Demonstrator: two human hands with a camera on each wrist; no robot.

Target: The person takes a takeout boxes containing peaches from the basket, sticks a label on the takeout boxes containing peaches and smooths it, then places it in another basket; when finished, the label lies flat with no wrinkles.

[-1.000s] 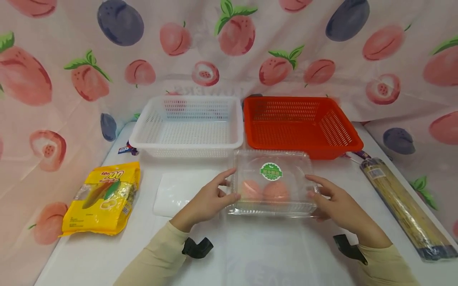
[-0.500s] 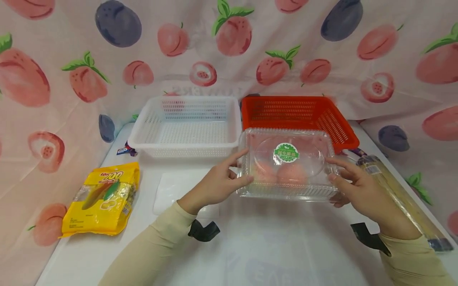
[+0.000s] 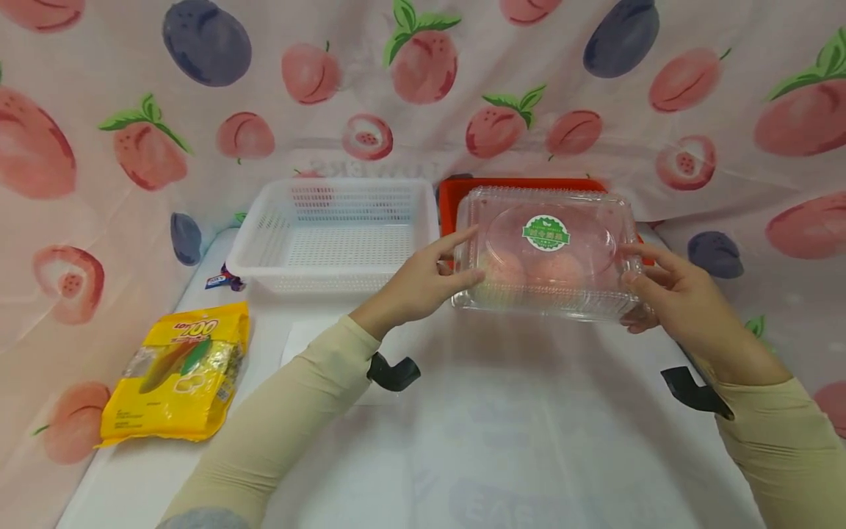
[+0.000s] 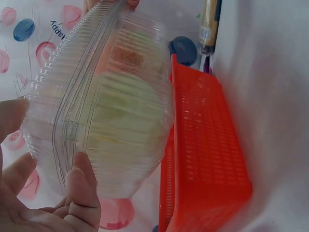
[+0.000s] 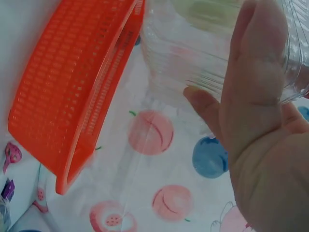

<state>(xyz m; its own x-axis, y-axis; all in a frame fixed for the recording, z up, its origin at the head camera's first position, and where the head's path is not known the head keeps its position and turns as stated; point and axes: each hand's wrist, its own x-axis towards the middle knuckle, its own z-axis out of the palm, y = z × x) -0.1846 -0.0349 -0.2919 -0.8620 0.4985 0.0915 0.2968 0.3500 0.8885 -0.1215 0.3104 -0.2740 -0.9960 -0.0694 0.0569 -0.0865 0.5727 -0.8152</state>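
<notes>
A clear plastic clamshell box (image 3: 581, 220) with a green and white label hangs in the air, tilted, in front of and above the red basket (image 3: 449, 209). Pinkish and pale green round pieces (image 4: 128, 104) show through its walls; their kind is unclear. My left hand (image 3: 419, 283) grips the box's left end, thumb in front and fingers behind the rim. At the other end my right hand (image 3: 687, 301) holds it, thumb on the front side. In the right wrist view the red basket (image 5: 63, 72) stands apart from the right hand (image 5: 263, 121).
Left of the red basket stands a white basket (image 3: 330, 275). A yellow mango candy bag (image 3: 175, 375) lies at the left, a small purple wrapper (image 3: 228, 279) behind it. In the left wrist view a long pack of noodle-like sticks (image 4: 210, 24) lies beyond the red basket. A printed fruit curtain (image 3: 291, 154) hangs behind.
Both hands have raised the clamshell box from the table and carried it forward and slightly right, over the front of the red basket. The baskets and the candy bag stay in place.
</notes>
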